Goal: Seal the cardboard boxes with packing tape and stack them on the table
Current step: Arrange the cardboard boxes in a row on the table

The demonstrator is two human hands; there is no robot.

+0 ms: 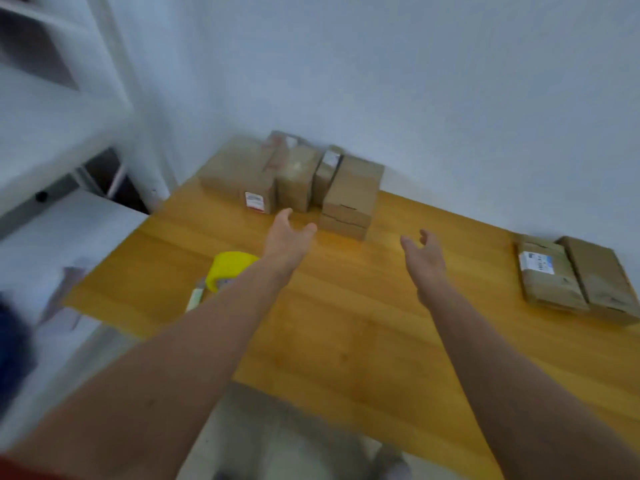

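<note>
Several brown cardboard boxes crowd the far left corner of the wooden table (346, 323): a large box (239, 171) with a red-and-white label, a narrower box (298, 178), and two small stacked boxes (351, 199) nearest my hands. My left hand (287, 237) and my right hand (424, 258) reach out above the table toward that stack, fingers relaxed, holding nothing. A yellow tape dispenser (228, 268) lies on the table under my left forearm. The frame is blurred.
Two flat boxes (575, 275) lie side by side at the table's right edge; the left one carries a white-and-blue label. A white wall backs the table. White shelving (52, 109) stands on the left. Floor shows below the near edge.
</note>
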